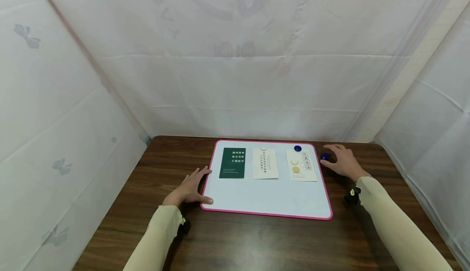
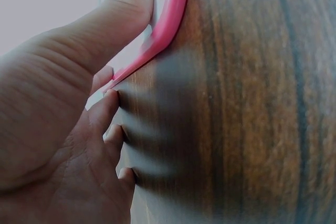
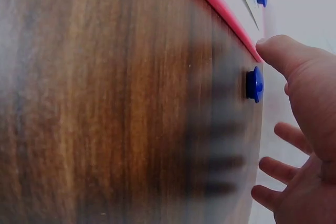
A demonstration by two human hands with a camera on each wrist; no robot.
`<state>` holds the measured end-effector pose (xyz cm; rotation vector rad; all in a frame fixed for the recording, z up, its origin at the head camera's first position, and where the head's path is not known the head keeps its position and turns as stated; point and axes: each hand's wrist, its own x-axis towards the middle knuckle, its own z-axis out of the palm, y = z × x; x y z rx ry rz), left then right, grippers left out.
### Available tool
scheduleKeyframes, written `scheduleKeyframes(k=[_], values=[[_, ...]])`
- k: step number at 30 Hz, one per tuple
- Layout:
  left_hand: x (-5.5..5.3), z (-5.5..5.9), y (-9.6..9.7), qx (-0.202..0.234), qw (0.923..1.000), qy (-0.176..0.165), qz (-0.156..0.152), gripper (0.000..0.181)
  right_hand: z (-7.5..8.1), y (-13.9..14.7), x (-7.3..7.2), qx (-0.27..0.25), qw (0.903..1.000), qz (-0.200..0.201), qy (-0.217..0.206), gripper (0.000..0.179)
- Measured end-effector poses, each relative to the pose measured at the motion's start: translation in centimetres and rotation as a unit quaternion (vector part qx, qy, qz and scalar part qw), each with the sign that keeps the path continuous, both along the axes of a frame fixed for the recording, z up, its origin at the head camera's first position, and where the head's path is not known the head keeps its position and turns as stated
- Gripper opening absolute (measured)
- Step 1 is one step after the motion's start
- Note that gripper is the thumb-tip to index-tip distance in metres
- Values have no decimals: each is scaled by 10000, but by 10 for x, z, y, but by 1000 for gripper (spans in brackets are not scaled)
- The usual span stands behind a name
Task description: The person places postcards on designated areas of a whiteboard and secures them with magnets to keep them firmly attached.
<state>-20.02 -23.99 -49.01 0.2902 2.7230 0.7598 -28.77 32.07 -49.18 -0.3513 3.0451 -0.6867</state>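
Observation:
A white magnetic board (image 1: pixel 264 197) with a pink rim lies flat on the table. My left hand (image 1: pixel 189 189) is at its left edge, fingers spread, the thumb reaching over the lower-left corner; in the left wrist view other fingertips stand near the tabletop. Beyond the board's right edge, my right hand (image 1: pixel 345 163) spreads thumb and fingers around a round blue magnet (image 3: pixel 256 85) on the table, with a gap between. Another blue magnet (image 1: pixel 298 148) sits at the top of the right-hand white card (image 1: pixel 299 173). A green card (image 1: pixel 232 169) and a cream card (image 1: pixel 266 169) lie to its left.
Dark wood tabletop (image 1: pixel 249 242) surrounds the board. White printed cloth (image 1: pixel 235 87) hangs behind the table's far edge, and similar cloth sides (image 1: pixel 66 140) stand at left and right.

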Motion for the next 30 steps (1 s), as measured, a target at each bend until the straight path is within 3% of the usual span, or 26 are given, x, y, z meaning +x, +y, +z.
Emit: scheduleKeyframes(k=[30], values=[[0, 1, 0, -6, 10000, 6, -16, 109, -6, 2, -4, 61, 9997, -200, 150, 46]])
